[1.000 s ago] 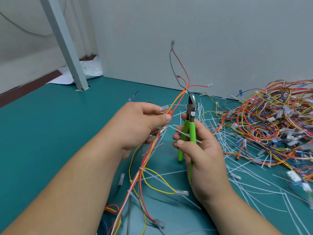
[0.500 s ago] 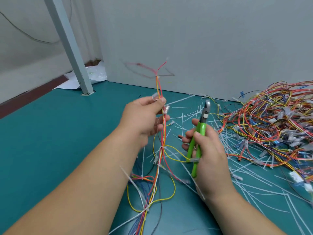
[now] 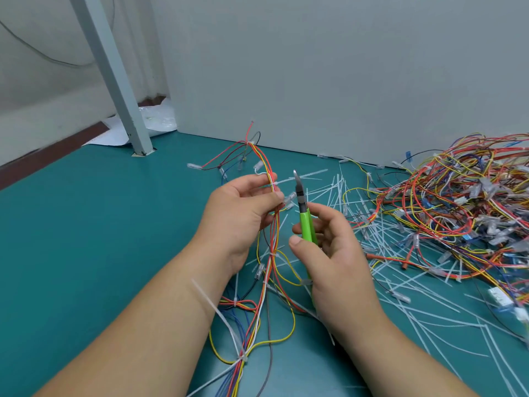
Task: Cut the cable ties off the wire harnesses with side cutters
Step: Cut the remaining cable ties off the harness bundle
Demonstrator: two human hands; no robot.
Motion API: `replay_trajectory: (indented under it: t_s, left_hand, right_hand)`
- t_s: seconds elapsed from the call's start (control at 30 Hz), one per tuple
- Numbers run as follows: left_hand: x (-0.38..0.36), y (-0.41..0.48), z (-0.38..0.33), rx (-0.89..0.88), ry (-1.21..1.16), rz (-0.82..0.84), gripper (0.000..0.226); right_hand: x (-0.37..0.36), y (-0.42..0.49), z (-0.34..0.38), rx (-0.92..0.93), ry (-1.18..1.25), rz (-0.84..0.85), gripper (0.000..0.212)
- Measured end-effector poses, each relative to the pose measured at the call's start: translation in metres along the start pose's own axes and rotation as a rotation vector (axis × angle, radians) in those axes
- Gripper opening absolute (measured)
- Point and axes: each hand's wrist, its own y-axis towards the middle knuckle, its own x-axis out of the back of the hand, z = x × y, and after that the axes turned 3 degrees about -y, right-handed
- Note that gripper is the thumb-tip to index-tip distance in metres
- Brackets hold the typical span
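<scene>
My left hand [image 3: 243, 213] pinches a wire harness [image 3: 270, 253] of red, yellow and orange wires between thumb and fingers, just below a white cable tie [image 3: 279, 182] whose tail sticks out to the right. The harness runs from the far table down toward me, with more white ties [image 3: 243, 358] along it. My right hand [image 3: 332, 253] grips green-handled side cutters [image 3: 305, 222], jaws up and a little right of the harness, apart from the tie.
A big tangle of coloured harnesses [image 3: 458, 213] covers the right of the green table [image 3: 86, 253]. Several cut white tie tails [image 3: 415, 305] litter the surface around it. A grey post [image 3: 114, 75] stands at the back left, a grey wall behind.
The harness's top end has dropped from the air onto the far table. My left hand moved right along the bundle; the cutters now stand closer to it.
</scene>
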Motion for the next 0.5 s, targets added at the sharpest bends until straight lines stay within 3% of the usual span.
replay_trajectory:
  t_s: [0.2,0.37,0.5]
  left_hand:
    - [-0.0010,-0.0063,0.0008,-0.056,0.109,0.045,0.029]
    - [-0.0018,-0.0051,0.0010,-0.119,0.084,0.032,0.036]
    - [-0.0014,-0.0031,0.0040,-0.182,0.203,0.014,0.038]
  right_hand:
    - [0.0008,0.0016,0.0036,-0.035,0.045,-0.027,0.047]
    - [0.0040,0.0029,0.0050,-0.107,0.136,-0.014,0.030]
    - [0.0064,0.0021,0.0078,-0.225,0.269,0.089,0.039]
